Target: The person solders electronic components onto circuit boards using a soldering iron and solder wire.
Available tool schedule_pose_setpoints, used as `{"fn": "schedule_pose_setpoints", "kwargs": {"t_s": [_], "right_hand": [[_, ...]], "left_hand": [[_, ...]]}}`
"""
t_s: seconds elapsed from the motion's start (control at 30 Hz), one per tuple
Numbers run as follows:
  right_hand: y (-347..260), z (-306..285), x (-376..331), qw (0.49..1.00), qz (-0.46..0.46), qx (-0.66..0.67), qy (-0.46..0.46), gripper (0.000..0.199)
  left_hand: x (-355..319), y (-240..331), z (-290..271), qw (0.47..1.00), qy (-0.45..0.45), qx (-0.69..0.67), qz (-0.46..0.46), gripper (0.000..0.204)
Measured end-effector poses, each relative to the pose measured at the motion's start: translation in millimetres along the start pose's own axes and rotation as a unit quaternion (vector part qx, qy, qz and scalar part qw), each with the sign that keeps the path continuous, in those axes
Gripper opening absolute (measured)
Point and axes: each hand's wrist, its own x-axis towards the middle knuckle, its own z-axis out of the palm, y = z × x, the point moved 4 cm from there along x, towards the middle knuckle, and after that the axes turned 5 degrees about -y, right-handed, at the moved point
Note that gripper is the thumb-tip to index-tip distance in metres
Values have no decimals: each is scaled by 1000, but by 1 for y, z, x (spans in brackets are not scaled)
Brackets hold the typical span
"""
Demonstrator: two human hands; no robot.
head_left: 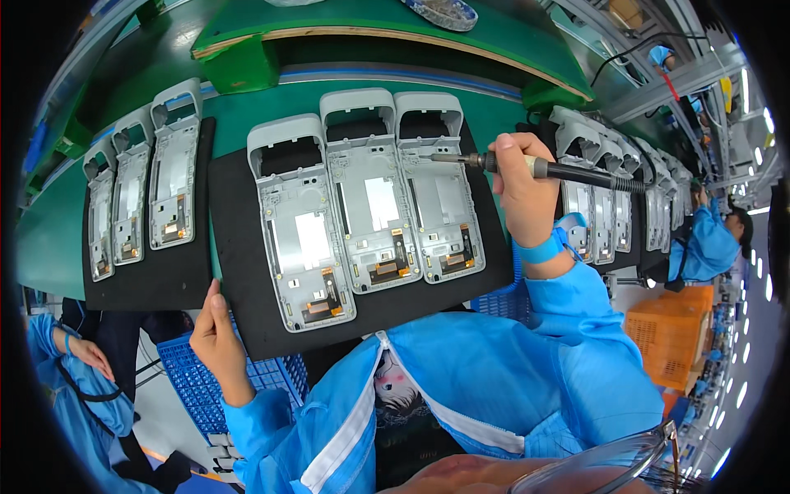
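Note:
A black foam tray [239, 247] in front of me carries three grey plastic device housings [370, 198] lying open side up, with metal plates and small orange flex parts inside. My right hand [520, 185] is closed around a black electric screwdriver [568, 171], whose tip points left over the upper part of the rightmost housing [440, 189]. A blue wrist strap sits on that wrist. My left hand [216, 333] grips the tray's near left corner with thumb on top.
A second black tray [164, 280] with three more housings lies to the left on the green belt [49, 239]. More housings [609, 189] stand in a row at right. Blue crates [193, 379] sit below; an orange crate [671, 329] and other blue-coated workers are nearby.

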Motion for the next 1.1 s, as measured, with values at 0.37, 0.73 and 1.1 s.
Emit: {"fn": "schedule_pose_setpoints", "kwargs": {"t_s": [0.37, 0.73, 1.1], "right_hand": [[29, 28, 18, 994, -55, -93, 11, 19], [44, 22, 19, 991, -70, -108, 24, 20], [54, 19, 21, 995, -48, -89, 20, 13]], "left_hand": [[31, 21, 20, 981, -22, 190, -37, 26], [49, 35, 47, 940, 2, 331, 84, 22], [56, 23, 52, 942, 44, 326, 64, 20]]}}
